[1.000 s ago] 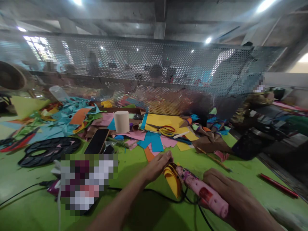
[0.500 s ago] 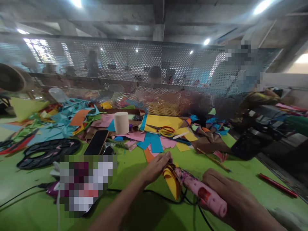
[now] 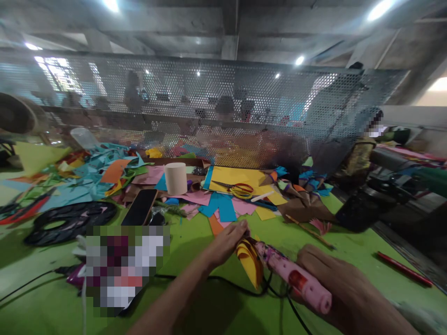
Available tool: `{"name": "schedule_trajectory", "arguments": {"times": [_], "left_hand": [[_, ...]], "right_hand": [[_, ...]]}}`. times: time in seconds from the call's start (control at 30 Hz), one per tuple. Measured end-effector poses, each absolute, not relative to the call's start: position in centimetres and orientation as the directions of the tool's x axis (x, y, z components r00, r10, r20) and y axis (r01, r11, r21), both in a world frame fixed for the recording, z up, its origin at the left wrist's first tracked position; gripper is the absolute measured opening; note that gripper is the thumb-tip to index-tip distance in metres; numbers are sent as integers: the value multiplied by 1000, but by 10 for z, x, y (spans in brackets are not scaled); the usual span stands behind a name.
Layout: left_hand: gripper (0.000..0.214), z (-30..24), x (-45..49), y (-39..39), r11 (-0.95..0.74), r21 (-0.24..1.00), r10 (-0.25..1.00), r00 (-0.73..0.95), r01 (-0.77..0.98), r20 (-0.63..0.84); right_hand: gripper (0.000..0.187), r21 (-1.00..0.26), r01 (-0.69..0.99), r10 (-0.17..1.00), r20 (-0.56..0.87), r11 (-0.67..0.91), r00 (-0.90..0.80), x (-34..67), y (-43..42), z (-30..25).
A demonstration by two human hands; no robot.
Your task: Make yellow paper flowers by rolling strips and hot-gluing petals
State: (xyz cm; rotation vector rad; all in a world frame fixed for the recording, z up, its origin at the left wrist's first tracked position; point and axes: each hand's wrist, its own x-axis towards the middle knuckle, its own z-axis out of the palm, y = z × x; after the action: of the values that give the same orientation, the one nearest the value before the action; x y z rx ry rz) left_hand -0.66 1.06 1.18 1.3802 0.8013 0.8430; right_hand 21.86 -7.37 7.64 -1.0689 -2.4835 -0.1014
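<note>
My right hand (image 3: 323,274) is closed round a pink glue gun (image 3: 293,277), whose nozzle end points away from me to the upper left. The tip meets a rolled piece of yellow paper (image 3: 250,265) with a dark edge. My left hand (image 3: 232,237) grips the top of that yellow paper between thumb and fingers; the fingertips are partly hidden. A black cord (image 3: 230,281) runs across the green table behind and below the gun.
Scissors (image 3: 240,189) lie on yellow sheets, with a cream cylinder (image 3: 176,178) to their left. A phone (image 3: 140,207) and a black oval tray (image 3: 71,221) are left. At right lie a red pen (image 3: 403,268) and a thin stick (image 3: 310,232). A mesh partition (image 3: 195,107) stands behind.
The glue gun and my right hand have shifted slightly right and down. My left hand keeps its hold on the yellow paper. A person at the far right has moved.
</note>
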Motion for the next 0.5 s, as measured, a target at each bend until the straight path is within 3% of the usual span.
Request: {"name": "schedule_trajectory", "arguments": {"times": [0.5], "left_hand": [[62,14,-7,10,-8,1000,878,479,-17,15]], "right_hand": [[16,-133,697,677,419,705,-605,219,-72,77]]}}
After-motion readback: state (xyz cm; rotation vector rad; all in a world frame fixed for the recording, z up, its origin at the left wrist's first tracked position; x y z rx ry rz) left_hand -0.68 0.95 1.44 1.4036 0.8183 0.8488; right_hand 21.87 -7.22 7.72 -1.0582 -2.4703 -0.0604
